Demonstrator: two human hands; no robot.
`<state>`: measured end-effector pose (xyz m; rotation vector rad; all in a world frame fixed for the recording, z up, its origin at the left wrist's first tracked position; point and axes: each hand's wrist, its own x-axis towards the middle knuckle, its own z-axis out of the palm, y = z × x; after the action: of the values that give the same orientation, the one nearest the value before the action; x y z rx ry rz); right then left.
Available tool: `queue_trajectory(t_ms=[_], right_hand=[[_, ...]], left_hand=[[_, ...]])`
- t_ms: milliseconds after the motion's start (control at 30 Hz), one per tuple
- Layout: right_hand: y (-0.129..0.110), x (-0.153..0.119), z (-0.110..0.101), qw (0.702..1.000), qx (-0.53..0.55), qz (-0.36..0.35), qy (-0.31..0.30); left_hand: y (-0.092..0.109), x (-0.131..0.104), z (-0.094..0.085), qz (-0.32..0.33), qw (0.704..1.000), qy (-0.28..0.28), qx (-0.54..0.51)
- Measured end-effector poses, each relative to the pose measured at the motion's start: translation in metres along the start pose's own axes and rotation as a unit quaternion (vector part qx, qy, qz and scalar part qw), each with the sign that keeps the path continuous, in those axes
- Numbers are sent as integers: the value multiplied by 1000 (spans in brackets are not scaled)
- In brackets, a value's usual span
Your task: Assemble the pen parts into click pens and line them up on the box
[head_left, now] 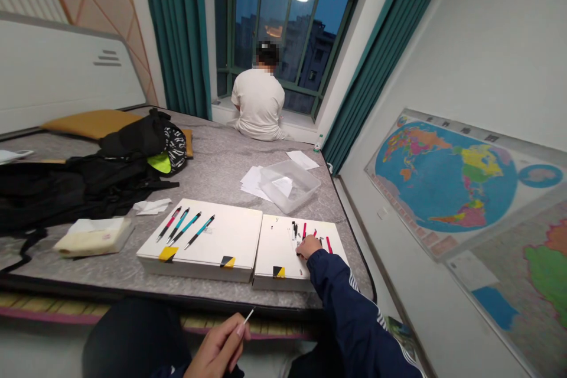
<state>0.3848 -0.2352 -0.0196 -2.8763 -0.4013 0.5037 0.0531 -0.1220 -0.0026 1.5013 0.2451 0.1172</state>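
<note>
My left hand [221, 345] is low in the view, in front of the bed edge, with a thin pale stick [249, 315] pinched between thumb and fingers. Over the right white box [277, 248], my right hand [309, 246] reaches down with its fingers together among small pen parts; what they hold, if anything, is hidden. Red pieces [329, 244] and a black piece [295, 229] lie around it. On the left white box [239, 230], several pens lie side by side, one red and black [169, 224], the others blue and black [199, 232].
Behind the boxes are a clear plastic bin [290, 192] and white papers [253, 182]. A tissue pack [95, 237] and black bags [66, 186] lie left. A person [259, 100] sits by the window, back turned.
</note>
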Motion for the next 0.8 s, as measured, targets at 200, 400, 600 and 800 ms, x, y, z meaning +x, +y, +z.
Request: queue_trajectory(t_ms=[200, 400, 600, 800], right_hand=[[-12, -2, -11, 992, 108, 36, -50], [-21, -36, -28, 944, 325, -10, -52], [-36, -144, -1, 822, 555, -108, -77], [-60, -211, 34, 582, 786, -109, -180]], left_hand=[[-3, -1, 1, -4, 1000, -3, 2], [-9, 0, -5, -4, 1000, 9, 5], [-1, 3, -13, -19, 999, 20, 17], [12, 12, -5, -11, 999, 6, 34]])
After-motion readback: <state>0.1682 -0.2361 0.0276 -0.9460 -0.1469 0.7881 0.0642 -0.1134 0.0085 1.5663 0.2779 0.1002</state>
